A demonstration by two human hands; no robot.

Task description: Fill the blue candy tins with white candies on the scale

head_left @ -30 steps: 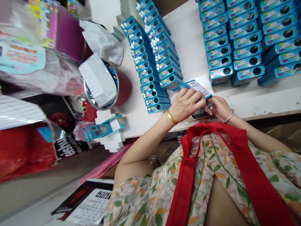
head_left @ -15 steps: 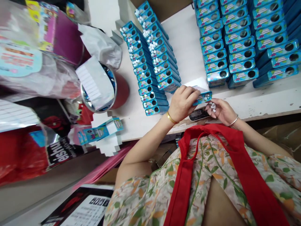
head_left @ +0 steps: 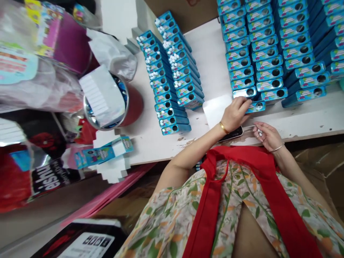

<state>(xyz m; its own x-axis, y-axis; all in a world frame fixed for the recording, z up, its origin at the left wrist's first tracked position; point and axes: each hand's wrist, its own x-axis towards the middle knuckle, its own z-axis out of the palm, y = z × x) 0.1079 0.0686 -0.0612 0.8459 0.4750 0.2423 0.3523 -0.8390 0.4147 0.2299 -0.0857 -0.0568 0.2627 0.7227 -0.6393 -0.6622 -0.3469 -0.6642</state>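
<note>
Box [head_left: 256, 106] rightward in curled left hand [head_left: 236, 112]

Blue ctn [head_left: 256, 107] is holed-end up nr wht pellets [head_left: 259, 132].

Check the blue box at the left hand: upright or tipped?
Upright or nearly so: the blue box in the left hand shows its holed end upward, like the standing boxes nearby.

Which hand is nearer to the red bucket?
Left. The left hand, holding a blue box, is right of the red bucket; the right hand, holding white pellets, is farther right.
</note>
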